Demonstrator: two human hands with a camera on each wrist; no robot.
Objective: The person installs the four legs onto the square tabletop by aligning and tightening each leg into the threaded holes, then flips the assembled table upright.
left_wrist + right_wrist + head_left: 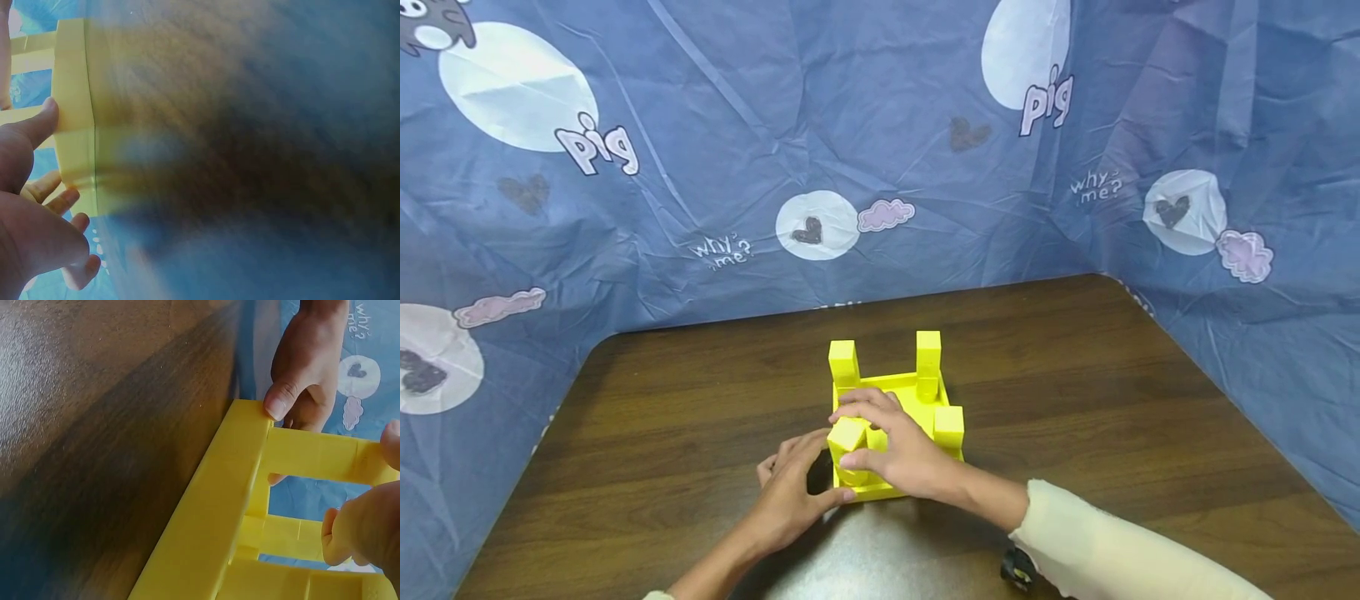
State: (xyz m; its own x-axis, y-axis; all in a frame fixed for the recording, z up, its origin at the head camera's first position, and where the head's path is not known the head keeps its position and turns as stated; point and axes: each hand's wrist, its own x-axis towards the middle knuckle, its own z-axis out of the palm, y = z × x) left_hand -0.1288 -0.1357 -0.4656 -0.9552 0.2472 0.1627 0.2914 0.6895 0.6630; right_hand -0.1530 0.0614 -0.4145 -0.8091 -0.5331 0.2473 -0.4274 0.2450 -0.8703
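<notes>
A yellow square plastic base (pixel 883 493) with a raised rim lies on the table, a square post standing upright at each corner. My right hand (pixel 912 450) grips the near left post (pixel 847 435) close to its top, thumb on the near side. That post's top is turned at an angle to the base. At the same corner, my left hand (pixel 790 498) holds the base, thumb on the front rim and fingers along the left side. In the right wrist view, the left thumb (pixel 281 403) presses the corner of the rim, and seam lines cross the posts.
Two far posts, left (pixel 843 360) and right (pixel 928 354), and the near right post (pixel 949 429) surround the right hand. Beneath is a dark wooden table (pixel 1075 375). Blue printed cloth (pixel 737 150) hangs behind its far and side edges. Something black (pixel 1018 568) is at the right wrist.
</notes>
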